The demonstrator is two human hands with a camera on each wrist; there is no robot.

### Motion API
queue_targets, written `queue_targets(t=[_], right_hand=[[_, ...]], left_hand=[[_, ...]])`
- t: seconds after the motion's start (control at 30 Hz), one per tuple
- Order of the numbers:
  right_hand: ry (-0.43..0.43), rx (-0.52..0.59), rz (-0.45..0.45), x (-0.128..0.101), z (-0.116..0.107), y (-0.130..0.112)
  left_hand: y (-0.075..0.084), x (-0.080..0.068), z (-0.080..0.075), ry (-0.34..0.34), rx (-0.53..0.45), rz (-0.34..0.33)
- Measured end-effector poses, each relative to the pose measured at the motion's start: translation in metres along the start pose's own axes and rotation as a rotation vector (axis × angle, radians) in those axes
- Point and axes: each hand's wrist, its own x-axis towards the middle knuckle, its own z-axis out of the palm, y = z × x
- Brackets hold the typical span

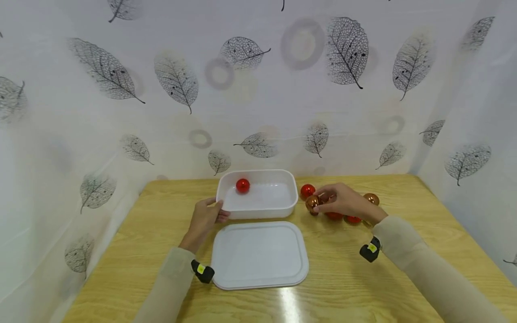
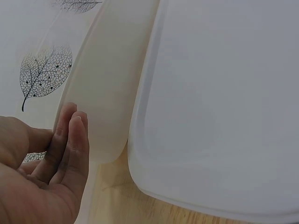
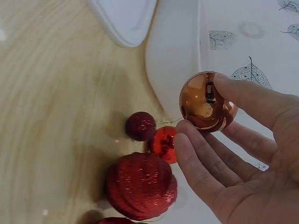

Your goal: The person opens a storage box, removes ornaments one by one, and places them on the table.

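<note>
My right hand (image 1: 339,199) pinches a shiny copper bauble (image 3: 203,100) between thumb and fingertips, just above the table and right of the white plastic box (image 1: 258,214). Inside that box, toward the left, lies one red bauble (image 1: 243,185). With thumb and fingers, my left hand (image 1: 203,220) grips the box at its front left corner; in the left wrist view the fingers (image 2: 77,135) lie against its outer wall. Under and beside my right hand are more baubles: a shiny red one (image 1: 308,191), a larger textured red one (image 3: 140,184) and a small dark red one (image 3: 140,126).
In front of the box a white lid (image 1: 260,255) lies flat on the wooden table (image 1: 161,251). Another copper bauble (image 1: 371,198) sits right of my right hand, partly behind the wrist. A leaf-print curtain (image 1: 258,107) hangs behind and at both sides.
</note>
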Motion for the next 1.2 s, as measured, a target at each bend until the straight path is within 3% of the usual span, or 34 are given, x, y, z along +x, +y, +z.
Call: queue_targets(t=[0.2, 0.57, 1.2], right_hand=[[-0.017, 0.032, -0.055, -0.012, 0.011, 0.009], [-0.038, 0.077, 0.001, -0.026, 0.024, 0.020], [-0.078, 0.106, 0.021, -0.041, 0.037, 0.029]], left_hand=[[-0.001, 0.000, -0.001, 0.003, 0.008, -0.016], [0.001, -0.001, -0.002, -0.006, -0.005, 0.000], [0.001, -0.001, -0.002, -0.007, 0.016, 0.001]])
